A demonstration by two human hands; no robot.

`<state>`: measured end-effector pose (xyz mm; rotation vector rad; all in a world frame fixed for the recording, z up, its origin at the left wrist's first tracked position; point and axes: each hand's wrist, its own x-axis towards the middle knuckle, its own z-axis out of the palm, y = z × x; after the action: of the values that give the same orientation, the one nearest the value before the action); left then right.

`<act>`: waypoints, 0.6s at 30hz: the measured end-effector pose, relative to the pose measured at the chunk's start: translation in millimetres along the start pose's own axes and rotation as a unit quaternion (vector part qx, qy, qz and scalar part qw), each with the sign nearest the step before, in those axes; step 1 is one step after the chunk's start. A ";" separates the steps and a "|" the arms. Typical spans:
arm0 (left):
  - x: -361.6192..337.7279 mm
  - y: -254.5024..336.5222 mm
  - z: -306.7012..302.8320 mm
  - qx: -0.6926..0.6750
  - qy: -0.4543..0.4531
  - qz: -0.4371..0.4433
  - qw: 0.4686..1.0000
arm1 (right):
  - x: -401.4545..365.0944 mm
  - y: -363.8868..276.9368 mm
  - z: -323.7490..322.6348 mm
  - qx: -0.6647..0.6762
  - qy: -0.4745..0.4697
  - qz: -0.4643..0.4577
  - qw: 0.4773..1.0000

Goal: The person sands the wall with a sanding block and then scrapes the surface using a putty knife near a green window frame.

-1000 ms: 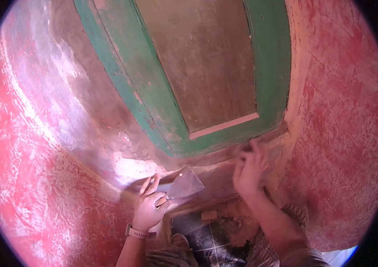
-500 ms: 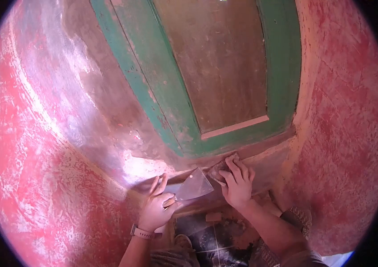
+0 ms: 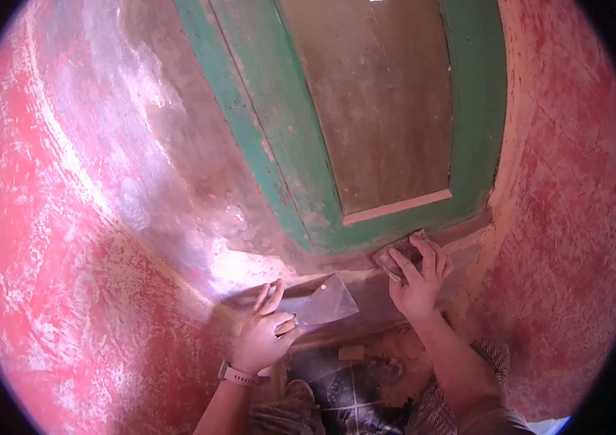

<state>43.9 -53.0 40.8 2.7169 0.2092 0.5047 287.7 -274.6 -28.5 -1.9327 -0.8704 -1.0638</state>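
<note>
My left hand (image 3: 261, 337) is closed round the handle of a putty knife (image 3: 331, 301), with a couple of its fingers stretched out. The knife's broad triangular blade points right and lies close to the front of the sill. On the sill (image 3: 358, 268), just under the green window frame (image 3: 387, 233), my right hand (image 3: 420, 283) presses a dark brown piece of sandpaper (image 3: 398, 255) flat. Its fingers cover part of the sandpaper.
Patchy red walls stand on the left (image 3: 32, 290) and right (image 3: 561, 217). The brown pane (image 3: 387, 109) fills the frame ahead. Below, a small block (image 3: 352, 353) and debris lie near dark floor tiles (image 3: 337, 391), beside my shoe (image 3: 299, 391).
My right hand has slid right and slightly up along the sill with the sandpaper. The view has shifted a little; my left hand keeps hold of the putty knife.
</note>
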 end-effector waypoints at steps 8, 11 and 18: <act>-1.4 -8.3 4.3 -0.007 0.014 0.026 1.000 | -1.1 -26.5 0.2 0.045 -0.052 -0.038 0.997; -0.4 -3.4 -0.3 0.004 0.006 0.018 1.000 | 10.9 -40.2 -1.3 0.058 -0.090 -0.094 0.990; 1.5 -0.4 -6.3 0.059 0.013 0.053 0.997 | 40.5 -45.6 -12.0 -0.002 -0.136 -0.241 0.961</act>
<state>42.9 -50.3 46.5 2.8487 0.1050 0.5758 262.6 -254.5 24.6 -1.9459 -1.5511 -1.0773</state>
